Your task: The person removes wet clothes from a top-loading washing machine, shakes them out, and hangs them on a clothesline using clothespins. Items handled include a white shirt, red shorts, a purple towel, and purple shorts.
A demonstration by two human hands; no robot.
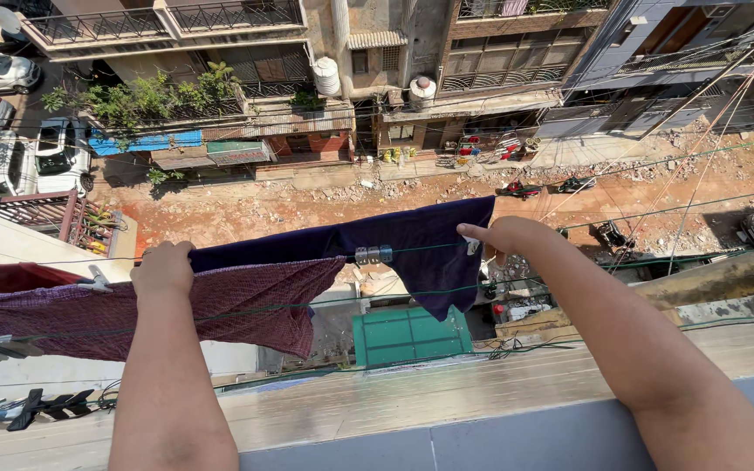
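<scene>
The dark navy-blue cloth garment (412, 249) hangs draped over a thin washing line (325, 257) strung out beyond the pale concrete balcony ledge (377, 410), its long axis running left to right along that line, its loose end hanging down at the right. A clear plastic clothes peg (373, 254) clips it to the line near its middle, presumably so the wind cannot lift it off.

The right hand (499, 235) pinches the garment's upper right corner between thumb and fingers, nearly closed, as if keeping the cloth stretched flat. The left hand (165, 269) is curled shut over the line at the garment's left end, where the navy cloth meets a maroon checked cloth (220, 305); what exactly the fingers enclose there I cannot tell.

Left of the garment, the maroon cloth hangs along the same line, and a grey peg (96, 281) sits further left on it. Below the garment lies a green metal roof (407, 336), and far beneath it an unpaved reddish lane (307, 205) with parked motorbikes (521, 188) and cars (37, 157)
</scene>
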